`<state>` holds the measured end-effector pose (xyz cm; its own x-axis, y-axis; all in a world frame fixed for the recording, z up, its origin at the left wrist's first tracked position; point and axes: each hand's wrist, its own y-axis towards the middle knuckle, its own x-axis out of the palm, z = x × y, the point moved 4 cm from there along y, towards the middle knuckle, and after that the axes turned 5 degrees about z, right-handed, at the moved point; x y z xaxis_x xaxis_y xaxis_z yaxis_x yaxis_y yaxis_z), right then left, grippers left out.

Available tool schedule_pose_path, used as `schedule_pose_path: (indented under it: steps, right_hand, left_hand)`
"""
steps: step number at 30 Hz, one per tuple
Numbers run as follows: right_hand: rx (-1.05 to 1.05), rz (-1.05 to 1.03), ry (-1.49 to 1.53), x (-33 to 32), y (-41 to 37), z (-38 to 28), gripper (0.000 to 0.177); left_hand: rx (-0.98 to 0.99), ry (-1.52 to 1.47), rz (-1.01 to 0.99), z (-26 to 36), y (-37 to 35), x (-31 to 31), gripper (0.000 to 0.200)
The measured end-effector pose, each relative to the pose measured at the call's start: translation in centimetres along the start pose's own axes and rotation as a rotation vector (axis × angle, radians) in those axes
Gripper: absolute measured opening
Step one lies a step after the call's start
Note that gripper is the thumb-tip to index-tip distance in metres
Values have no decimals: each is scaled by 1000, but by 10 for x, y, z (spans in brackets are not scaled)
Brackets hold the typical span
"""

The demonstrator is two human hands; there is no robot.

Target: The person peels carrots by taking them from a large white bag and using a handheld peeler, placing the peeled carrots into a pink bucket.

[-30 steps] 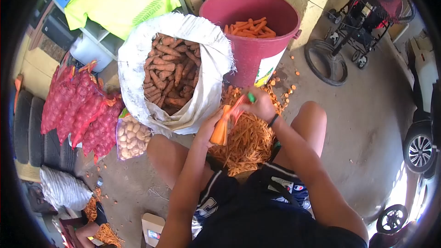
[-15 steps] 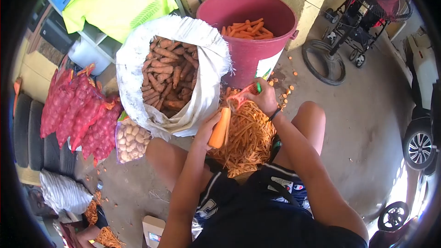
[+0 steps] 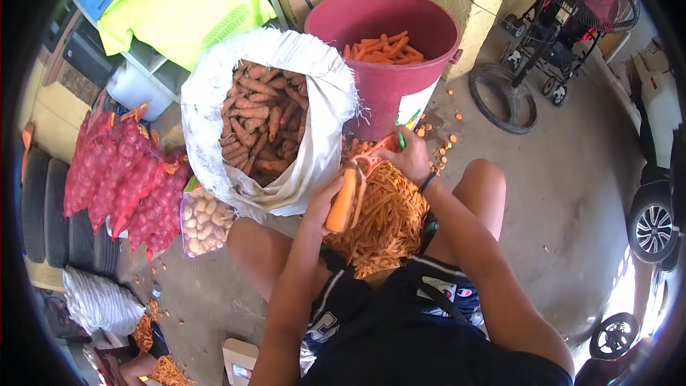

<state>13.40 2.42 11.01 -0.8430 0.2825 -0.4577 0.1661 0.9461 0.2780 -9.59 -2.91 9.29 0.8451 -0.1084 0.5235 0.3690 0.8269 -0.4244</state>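
A peeled-looking orange carrot is gripped in my left hand, its thick end toward me. My right hand is closed around a red peeler with a green part by the thumb. The peeler's head touches the far end of the carrot, and a strip of peel hangs along the carrot's right side. Beneath both hands a heap of orange peelings lies between my legs. To the left of my hands, a white sack holds several unpeeled carrots.
A dark red bin with peeled carrots stands beyond my hands. Red net bags of onions and a bag of potatoes lie left. A fan base and stroller stand at right. Another person's limb shows lower left.
The peeler in my right hand has moved slightly toward me and left, onto the carrot's end. A peel strip now stands out beside the carrot, which has tilted slightly.
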Motion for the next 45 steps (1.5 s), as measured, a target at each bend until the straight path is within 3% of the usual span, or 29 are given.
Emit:
schedule_pose_path:
  steps: [3, 6, 10, 13, 14, 16, 19, 20, 23, 26, 29, 30, 31, 33, 36, 39, 40, 43, 44, 45]
  right_hand:
    - [-193, -67, 146, 21, -34, -20, 50]
    - [-376, -248, 138, 25, -51, -53, 51]
    - [-255, -91, -74, 6, -15, -26, 53]
    - [-166, 152, -81, -12, 5, -13, 51]
    - [62, 32, 17, -10, 4, -4, 49]
    - [-158, -16, 126, 8, -20, -21, 51]
    - [-369, -181, 110, 16, -43, -48, 50]
    - [-410, -246, 84, 20, -49, -55, 49]
    - [-286, -93, 16, 9, -21, -30, 48]
    - [-31, 50, -127, -9, 10, 6, 50]
    - [15, -148, 72, 9, -10, -8, 52]
    - [-242, -104, 133, 14, -29, -31, 54]
    - [-360, -224, 98, 22, -43, -42, 54]
    - [-448, -205, 111, 21, -47, -49, 55]
    - [-237, -69, -56, 8, -8, -9, 58]
    - [-142, 27, -188, -8, 7, -1, 53]
    - [7, -33, -100, -10, 3, -5, 56]
    - [-218, -119, 90, 6, -23, -27, 58]
    - [-281, -240, 95, 12, -30, -34, 58]
    - [-297, -204, 48, 13, -28, -30, 57]
  left_hand:
    - [22, -157, 13, -18, 30, -40, 39]
    - [32, -144, -23, -14, 24, -20, 37]
    - [-6, 16, 3, -9, 11, -14, 37]
    - [-20, 64, 23, -6, 7, -10, 38]
    - [-15, 24, -3, -5, 9, -11, 39]
    - [-62, -71, -94, -4, 18, -21, 37]
    - [-26, -135, 183, -7, 22, -10, 36]
    - [-22, -167, 95, -13, 26, -13, 34]
    - [-30, 76, 67, -18, 21, -30, 35]
    - [-66, -6, 7, -18, 19, -21, 37]
    - [-36, -78, 67, -7, 20, -16, 37]
    - [-48, -101, 100, -4, 19, -11, 37]
    - [-62, -125, 136, -2, 18, -7, 37]
    - [-30, -86, 150, -7, 20, -11, 36]
    - [-19, 116, 84, -21, 15, -24, 36]
    - [-45, 91, 48, -11, 8, -8, 35]
    - [-35, 41, 31, -11, 11, -13, 35]
    - [-6, -52, 83, -15, 21, -22, 37]
    - [-5, -8, 109, -18, 21, -21, 37]
    - [-10, 45, 135, -17, 17, -15, 37]
